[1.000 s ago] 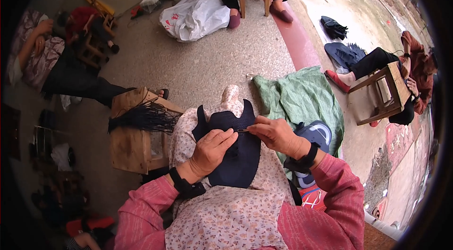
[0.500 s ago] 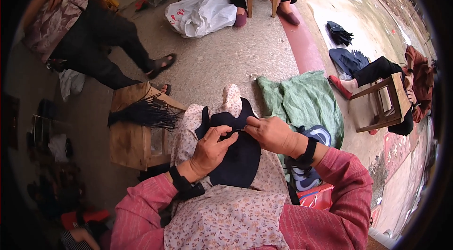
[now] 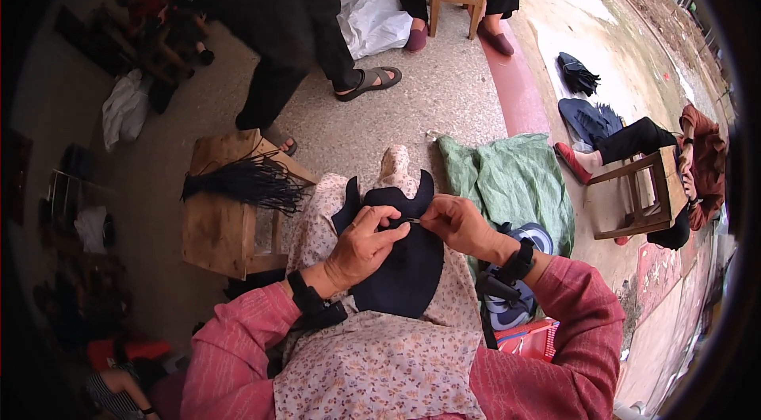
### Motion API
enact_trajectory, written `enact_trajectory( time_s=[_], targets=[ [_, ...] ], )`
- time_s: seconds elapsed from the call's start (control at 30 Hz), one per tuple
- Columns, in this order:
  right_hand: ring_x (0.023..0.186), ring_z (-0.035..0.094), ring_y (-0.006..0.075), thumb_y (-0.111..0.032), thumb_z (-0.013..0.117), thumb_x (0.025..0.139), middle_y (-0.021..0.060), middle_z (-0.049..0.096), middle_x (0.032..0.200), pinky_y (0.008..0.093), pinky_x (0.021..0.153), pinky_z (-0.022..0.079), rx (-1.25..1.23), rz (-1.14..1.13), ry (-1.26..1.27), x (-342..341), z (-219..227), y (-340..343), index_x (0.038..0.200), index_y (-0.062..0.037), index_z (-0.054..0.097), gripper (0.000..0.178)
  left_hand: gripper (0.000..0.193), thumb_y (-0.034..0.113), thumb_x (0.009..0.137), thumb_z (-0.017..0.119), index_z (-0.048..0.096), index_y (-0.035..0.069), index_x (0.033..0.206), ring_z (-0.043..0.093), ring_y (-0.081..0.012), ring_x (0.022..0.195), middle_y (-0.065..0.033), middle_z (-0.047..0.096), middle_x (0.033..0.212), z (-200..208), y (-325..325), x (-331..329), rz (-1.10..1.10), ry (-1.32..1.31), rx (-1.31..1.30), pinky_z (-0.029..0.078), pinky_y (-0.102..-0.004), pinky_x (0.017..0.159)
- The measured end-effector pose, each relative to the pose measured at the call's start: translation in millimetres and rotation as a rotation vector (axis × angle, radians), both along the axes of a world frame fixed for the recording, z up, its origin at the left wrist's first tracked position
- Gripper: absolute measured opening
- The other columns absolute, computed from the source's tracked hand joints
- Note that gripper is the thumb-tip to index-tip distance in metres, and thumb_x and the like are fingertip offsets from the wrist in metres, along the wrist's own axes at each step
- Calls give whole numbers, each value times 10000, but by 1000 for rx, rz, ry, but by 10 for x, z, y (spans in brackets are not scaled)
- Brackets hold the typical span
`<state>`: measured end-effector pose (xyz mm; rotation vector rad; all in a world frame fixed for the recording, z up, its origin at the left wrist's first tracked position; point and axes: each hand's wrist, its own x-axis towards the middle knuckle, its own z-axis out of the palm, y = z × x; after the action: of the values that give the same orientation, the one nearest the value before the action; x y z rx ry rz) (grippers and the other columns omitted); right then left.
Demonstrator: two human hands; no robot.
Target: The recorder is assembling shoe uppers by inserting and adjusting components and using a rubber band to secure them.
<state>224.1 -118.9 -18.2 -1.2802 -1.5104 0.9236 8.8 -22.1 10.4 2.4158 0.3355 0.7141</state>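
Note:
A dark navy cut piece, like cloth or a shoe upper, lies across my lap over a floral apron. Its far edge has two raised horns with a curved flap between them. My left hand is closed at the flap, thumb and index finger pinching the dark piece. Opposite it, my right hand pinches a small, thin, shiny metal thing whose tip reaches toward my left thumb. Its exact kind is too small to make out. The fingertips of both hands nearly meet.
A wooden stool at my left bears a bundle of dark cords. To my right lie a green cloth, a blue-grey shoe and a red box. One person stands at far left; others sit on stools ahead and right.
The person at far left has stepped rightward, closer to the white bag. My hands stay at the flap of the dark piece, shifted only slightly.

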Motion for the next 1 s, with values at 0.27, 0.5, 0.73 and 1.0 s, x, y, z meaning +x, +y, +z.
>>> enact_trajectory(
  time_s=[0.27, 0.5, 0.73, 1.0],
  targets=[
    [684, 632, 235, 15, 660, 805, 85, 574, 822, 340, 611, 509, -24, 42, -290, -9, 67, 42, 900, -25, 615, 113, 366, -110, 720, 677, 720, 64, 1039, 542, -217, 840, -85, 565, 1057, -23, 34, 10, -13, -2, 5, 490, -316, 727],
    [626, 577, 156, -29, 668, 875, 68, 578, 778, 302, 611, 488, 158, 14, -661, -71, 283, 35, 882, -41, 608, 62, 381, -99, 714, 679, 714, 66, 1055, 539, -225, 845, -94, 564, 1081, -53, 13, -15, 2, -14, 16, 491, -314, 738],
    [770, 632, 375, -162, 588, 949, 159, 623, 847, 436, 583, 488, -131, 10, -45, 40, 158, -37, 955, -53, 577, 110, 471, -97, 695, 684, 687, 58, 1139, 573, -251, 929, -102, 567, 1088, -18, -43, -20, -44, 12, 95, 522, -334, 807],
    [704, 633, 317, -159, 547, 935, 113, 593, 771, 411, 571, 485, -14, 28, -776, 33, 218, -281, 965, -35, 510, 133, 483, -98, 712, 659, 655, -6, 1186, 584, -271, 994, -113, 573, 1087, -27, -154, -82, -13, 10, 242, 535, -342, 848]
  ],
)
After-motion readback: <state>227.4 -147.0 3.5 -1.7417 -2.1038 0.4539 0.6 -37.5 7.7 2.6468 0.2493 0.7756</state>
